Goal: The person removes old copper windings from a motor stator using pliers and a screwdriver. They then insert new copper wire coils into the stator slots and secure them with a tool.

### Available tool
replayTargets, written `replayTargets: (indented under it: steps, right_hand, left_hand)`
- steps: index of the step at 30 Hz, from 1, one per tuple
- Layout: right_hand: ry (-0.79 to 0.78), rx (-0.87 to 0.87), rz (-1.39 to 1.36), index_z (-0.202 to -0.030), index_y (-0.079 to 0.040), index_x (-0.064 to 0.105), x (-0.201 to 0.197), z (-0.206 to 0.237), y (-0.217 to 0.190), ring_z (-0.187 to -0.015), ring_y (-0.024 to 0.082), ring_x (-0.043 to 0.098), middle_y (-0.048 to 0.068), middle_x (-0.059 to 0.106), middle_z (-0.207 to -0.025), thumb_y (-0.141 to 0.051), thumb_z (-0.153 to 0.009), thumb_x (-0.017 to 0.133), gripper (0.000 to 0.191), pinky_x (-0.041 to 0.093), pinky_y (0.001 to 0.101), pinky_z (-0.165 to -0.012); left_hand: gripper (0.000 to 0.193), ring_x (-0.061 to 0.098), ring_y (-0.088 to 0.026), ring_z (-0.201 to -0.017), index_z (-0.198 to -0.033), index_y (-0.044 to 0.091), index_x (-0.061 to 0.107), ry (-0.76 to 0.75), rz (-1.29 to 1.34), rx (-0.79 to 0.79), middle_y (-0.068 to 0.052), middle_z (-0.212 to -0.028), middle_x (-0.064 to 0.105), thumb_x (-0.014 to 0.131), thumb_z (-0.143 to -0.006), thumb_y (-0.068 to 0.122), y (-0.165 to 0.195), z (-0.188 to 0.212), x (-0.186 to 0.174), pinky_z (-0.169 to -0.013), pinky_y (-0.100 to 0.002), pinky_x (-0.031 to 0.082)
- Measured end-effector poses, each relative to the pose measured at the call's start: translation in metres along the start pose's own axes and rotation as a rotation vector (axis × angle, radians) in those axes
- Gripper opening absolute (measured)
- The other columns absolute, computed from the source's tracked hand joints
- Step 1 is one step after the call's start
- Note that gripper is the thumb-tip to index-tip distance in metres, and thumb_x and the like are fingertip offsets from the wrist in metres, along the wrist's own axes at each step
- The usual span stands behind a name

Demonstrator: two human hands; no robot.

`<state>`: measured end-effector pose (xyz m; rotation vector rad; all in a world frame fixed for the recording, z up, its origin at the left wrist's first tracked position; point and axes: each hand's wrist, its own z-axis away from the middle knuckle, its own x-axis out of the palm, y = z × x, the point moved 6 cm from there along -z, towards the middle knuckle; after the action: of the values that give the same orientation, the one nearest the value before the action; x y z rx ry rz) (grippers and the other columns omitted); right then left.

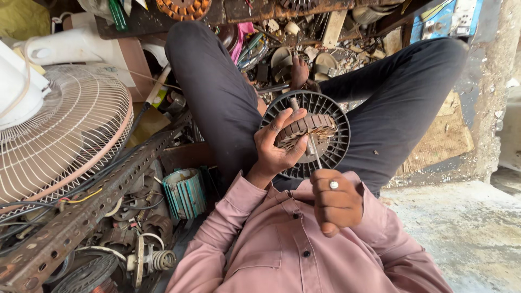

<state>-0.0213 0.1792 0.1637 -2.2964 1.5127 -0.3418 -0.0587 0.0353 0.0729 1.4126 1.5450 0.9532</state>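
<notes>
the motor housing, a round dark ribbed disc, sits in the person's lap between the two trousered legs, its face turned up toward the camera. the wound stator, a copper-and-steel ring, lies on that face, at about 10 o'clock from the disc centre. the left hand comes in from 7 o'clock, wrist bent, palm toward the stator; its fingers are curled and clamped on the stator's outer edge, thumb on the near side. the right hand sits at 6 o'clock from the disc, just below its rim, closed in a fist with a ring on one finger; a thin metal shaft rises from the fist toward the disc centre, so the fist appears clamped on a tool handle, though the handle itself is hidden. the shaft's long axis runs from 6 toward 12 o'clock, ending just beside the stator. the left hand is the nearer to the stator, in contact with it; the right is apart from it. at 9 o'clock from the hands lie a white fan guard, a perforated steel angle bar and a teal stator core among loose motor parts on the floor.
</notes>
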Motion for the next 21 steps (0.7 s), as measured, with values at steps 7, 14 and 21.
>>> replayTargets:
  steps: [7,14,21]
  right_hand:
    - [-0.010,-0.070,0.017,-0.059,-0.008,0.045,-0.005,-0.001,-0.003,-0.048,0.016,0.036,0.000,0.039,-0.058,-0.018,-0.108,0.044,0.050,0.031,0.0340,-0.044]
    - [-0.031,0.047,-0.088,-0.060,-0.010,0.046,-0.003,-0.001,0.002,-0.049,0.017,0.038,0.001,0.041,-0.060,-0.021,-0.109,0.045,0.050,0.036,0.0355,-0.047]
    - [-0.087,0.104,-0.097,-0.064,-0.006,0.049,0.008,0.010,0.009,-0.051,0.019,0.042,0.008,0.055,-0.065,-0.023,-0.109,0.047,0.048,0.038,0.0355,-0.049]
  left_hand:
    - [0.062,0.076,-0.026,-0.112,-0.147,0.003,0.046,0.019,0.032,-0.010,-0.022,-0.130,0.070,0.073,-0.092,-0.002,0.001,0.000,0.001,-0.097,-0.034,0.064]
    - [0.060,0.076,-0.025,-0.112,-0.147,0.003,0.047,0.024,0.015,-0.021,-0.023,-0.130,0.071,0.073,-0.092,-0.002,0.000,0.002,0.001,-0.096,-0.034,0.065]
    - [0.058,0.076,-0.026,-0.112,-0.145,0.001,0.049,0.041,-0.058,-0.003,-0.022,-0.130,0.070,0.072,-0.092,-0.001,0.005,-0.001,0.002,-0.096,-0.033,0.063]
